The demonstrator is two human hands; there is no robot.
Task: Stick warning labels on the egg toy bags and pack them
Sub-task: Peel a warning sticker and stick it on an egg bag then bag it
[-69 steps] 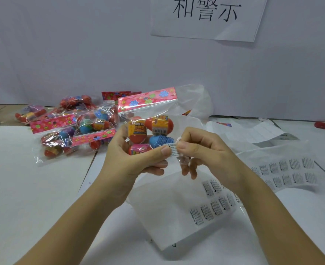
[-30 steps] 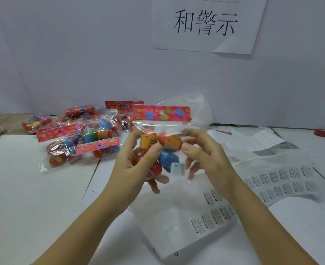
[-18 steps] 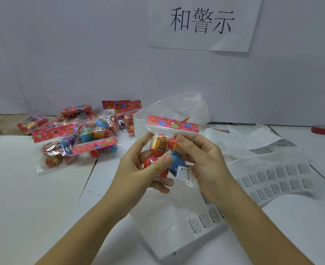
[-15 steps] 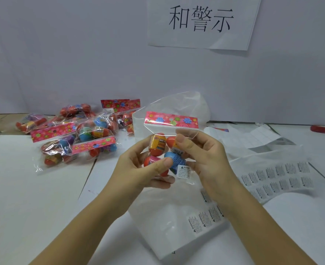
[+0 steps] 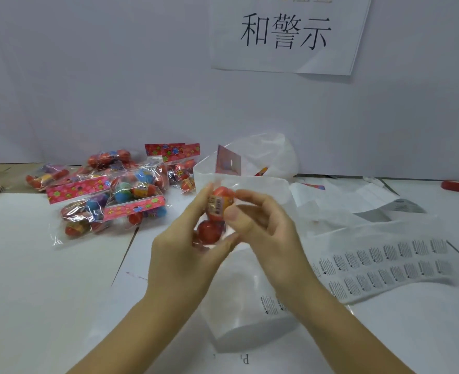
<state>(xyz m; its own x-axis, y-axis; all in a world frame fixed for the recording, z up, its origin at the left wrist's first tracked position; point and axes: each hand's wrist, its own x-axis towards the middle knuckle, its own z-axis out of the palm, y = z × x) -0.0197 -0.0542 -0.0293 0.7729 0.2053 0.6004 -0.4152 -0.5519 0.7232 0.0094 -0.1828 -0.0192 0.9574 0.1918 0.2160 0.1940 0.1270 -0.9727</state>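
Note:
Both of my hands hold one clear egg toy bag (image 5: pixel 215 211) above the table centre. My left hand (image 5: pixel 185 255) grips it from the left and below, and my right hand (image 5: pixel 263 230) pinches it from the right. An orange egg and a red egg show between my fingers. The bag's pink header card (image 5: pixel 228 163) stands up behind, turned almost edge-on. No warning label shows on the bag from this side. A sheet of warning labels (image 5: pixel 384 263) lies to the right, and another sheet (image 5: pixel 271 306) lies under my wrists.
A pile of egg toy bags (image 5: pixel 109 195) lies at the back left. A large white plastic bag (image 5: pixel 274 155) stands open behind my hands, with loose backing papers (image 5: pixel 358 195) to its right. A small red object (image 5: pixel 455 185) lies at the far right.
The bag has been turned in my hands. Its header card now faces sideways, and the white label seen on its front is out of sight.

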